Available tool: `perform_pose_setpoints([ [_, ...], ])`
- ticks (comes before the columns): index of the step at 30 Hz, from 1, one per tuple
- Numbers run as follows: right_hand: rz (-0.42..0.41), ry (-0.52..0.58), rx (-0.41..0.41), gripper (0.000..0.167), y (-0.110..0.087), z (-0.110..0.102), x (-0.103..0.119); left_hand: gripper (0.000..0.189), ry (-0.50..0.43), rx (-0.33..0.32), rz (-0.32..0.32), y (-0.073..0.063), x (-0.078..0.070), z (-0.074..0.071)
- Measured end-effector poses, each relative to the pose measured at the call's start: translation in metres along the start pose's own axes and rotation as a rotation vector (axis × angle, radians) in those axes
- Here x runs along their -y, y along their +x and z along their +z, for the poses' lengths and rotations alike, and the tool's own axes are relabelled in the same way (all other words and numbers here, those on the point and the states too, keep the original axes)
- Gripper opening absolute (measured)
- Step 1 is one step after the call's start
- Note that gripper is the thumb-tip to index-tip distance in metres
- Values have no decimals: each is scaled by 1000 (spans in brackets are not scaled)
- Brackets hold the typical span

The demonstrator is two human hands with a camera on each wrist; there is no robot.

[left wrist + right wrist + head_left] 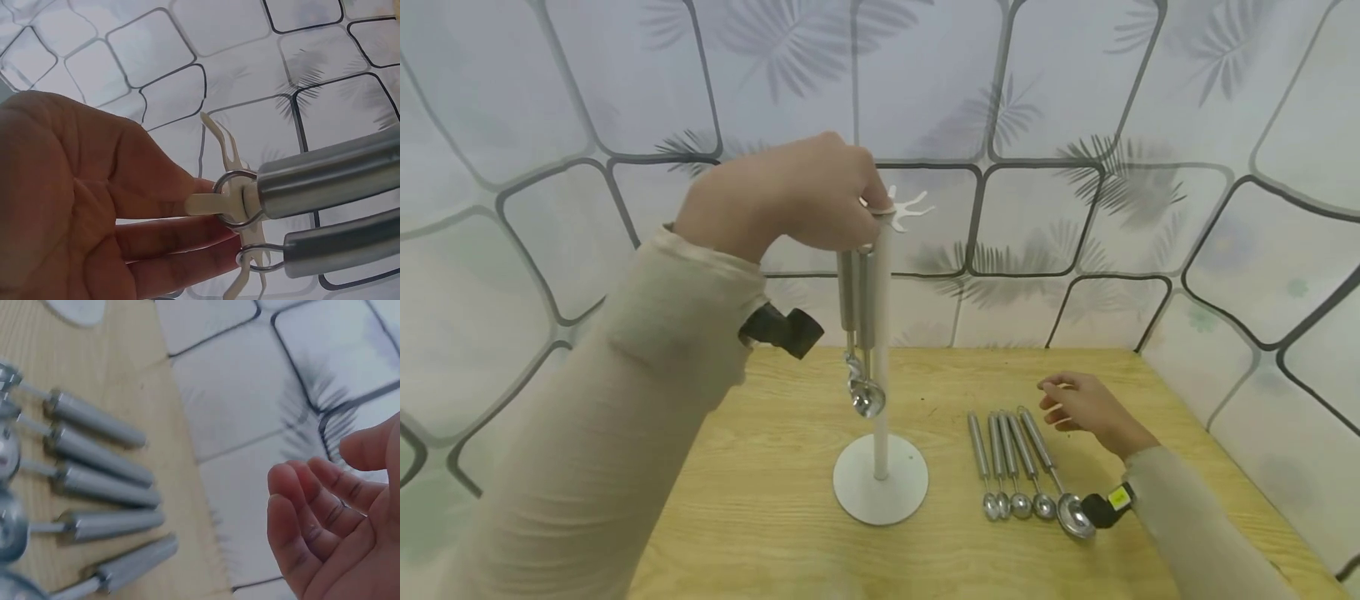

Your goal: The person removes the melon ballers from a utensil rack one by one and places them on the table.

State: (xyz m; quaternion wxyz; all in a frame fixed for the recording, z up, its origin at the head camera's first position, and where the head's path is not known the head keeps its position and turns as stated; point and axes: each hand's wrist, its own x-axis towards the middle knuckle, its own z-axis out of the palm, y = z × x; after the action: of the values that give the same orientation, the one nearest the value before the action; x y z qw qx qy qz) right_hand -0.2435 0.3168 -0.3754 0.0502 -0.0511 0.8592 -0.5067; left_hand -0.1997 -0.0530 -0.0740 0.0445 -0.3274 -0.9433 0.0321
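My left hand (pixel 805 196) grips the top of a white hook stand (pixel 882 333), thumb and fingers pinching it among its branching hooks (pixel 913 208). Two steel-handled spoons hang from it. In the left wrist view, the wire loop of one spoon (pixel 331 175) circles a hook near my fingertips, and the loop of the other spoon (pixel 344 250) hangs just below. My right hand (pixel 1086 408) hovers at the right with fingers loosely bent, holding nothing. Beside it, several steel spoons (pixel 1007 450) lie in a row, bowls towards me; the rightmost bowl (pixel 1075 517) is largest.
The stand's round white base (pixel 880 504) sits on the wooden table (pixel 760 500). A patterned curtain (pixel 1037 100) closes off the back and both sides. Each forearm wears a small dark wrist camera (pixel 782 329).
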Motion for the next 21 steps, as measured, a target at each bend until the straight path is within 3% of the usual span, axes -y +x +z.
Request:
perform_pose_setpoints([
  [9, -182, 160, 61, 44, -3, 17, 65, 56, -5, 69, -47, -2, -3, -3],
  [21, -441, 260, 117, 33, -2, 55, 131, 39, 10, 34, -21, 0, -1, -2],
])
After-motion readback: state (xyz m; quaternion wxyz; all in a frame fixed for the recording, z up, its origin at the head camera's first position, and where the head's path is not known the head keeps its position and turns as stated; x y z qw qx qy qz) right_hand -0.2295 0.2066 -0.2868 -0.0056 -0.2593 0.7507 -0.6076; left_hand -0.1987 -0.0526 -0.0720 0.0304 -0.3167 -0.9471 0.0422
